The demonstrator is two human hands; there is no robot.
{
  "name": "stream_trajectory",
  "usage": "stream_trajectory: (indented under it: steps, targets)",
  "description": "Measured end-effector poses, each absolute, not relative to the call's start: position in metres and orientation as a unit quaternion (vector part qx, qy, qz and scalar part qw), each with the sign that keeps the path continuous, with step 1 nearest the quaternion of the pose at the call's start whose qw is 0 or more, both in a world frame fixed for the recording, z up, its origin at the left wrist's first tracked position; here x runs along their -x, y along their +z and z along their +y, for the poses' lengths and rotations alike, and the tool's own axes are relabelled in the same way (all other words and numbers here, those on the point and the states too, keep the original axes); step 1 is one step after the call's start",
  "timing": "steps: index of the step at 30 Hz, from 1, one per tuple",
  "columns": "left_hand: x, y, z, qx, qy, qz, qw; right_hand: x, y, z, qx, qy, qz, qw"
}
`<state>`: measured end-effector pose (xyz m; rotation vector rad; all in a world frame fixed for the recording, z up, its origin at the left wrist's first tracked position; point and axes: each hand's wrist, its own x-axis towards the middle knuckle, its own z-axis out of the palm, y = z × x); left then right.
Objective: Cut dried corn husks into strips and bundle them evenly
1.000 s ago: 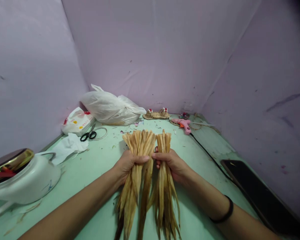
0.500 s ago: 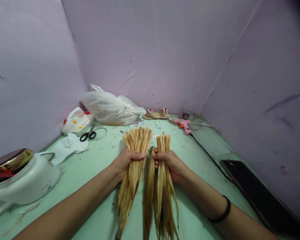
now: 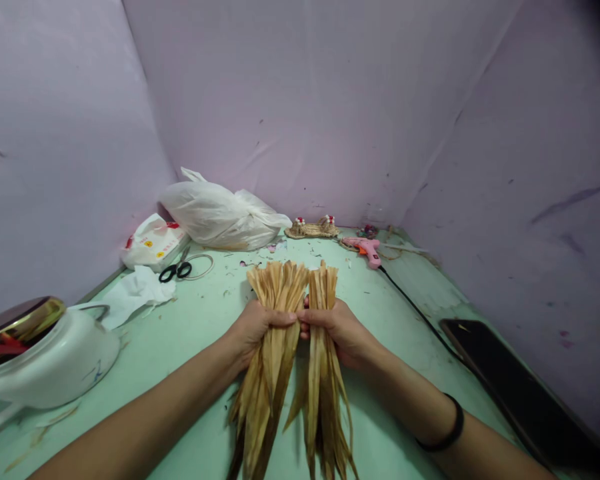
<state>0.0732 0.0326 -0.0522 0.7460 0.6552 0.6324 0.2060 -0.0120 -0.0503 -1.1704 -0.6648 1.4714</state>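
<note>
Centrally, over the near part of the green table (image 3: 395,300), the left hand (image 3: 253,330) closes round the larger bundle (image 3: 279,287) of dried leaf strips and the right hand (image 3: 343,325) round the smaller bundle (image 3: 323,287) — each gripped below its far ends, presumably to keep the tops together while the tails hang loose toward the near side. The glue gun (image 3: 367,249) lies far right and the scissors (image 3: 177,271) far left, apparently out of the hands' way. Compared with half a second earlier, the thumbs stand closer — touching or nearly so — and the strip (image 3: 280,380) then hanging between the bundles appears joined to the larger one.
</note>
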Motion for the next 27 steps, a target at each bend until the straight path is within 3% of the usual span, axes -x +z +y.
stream_trajectory:
  steps: [8,17,27]
  targets:
    - [-0.0663,-0.0441,0.0394,-0.340,0.296,0.443,0.774,-0.2123,-0.0506,-0.0095,0.484,0.628,-0.223,0.567]
    - [-0.0628,-0.0496,0.0414,-0.278,0.179,0.354,0.875,-0.2139,-0.0515,-0.0108,0.447,0.637,-0.244,0.578]
    - [-0.0696,-0.0441,0.0343,-0.323,0.351,0.431,0.766,-0.2082,-0.0527,-0.0117,0.558,0.507,-0.306,0.581]
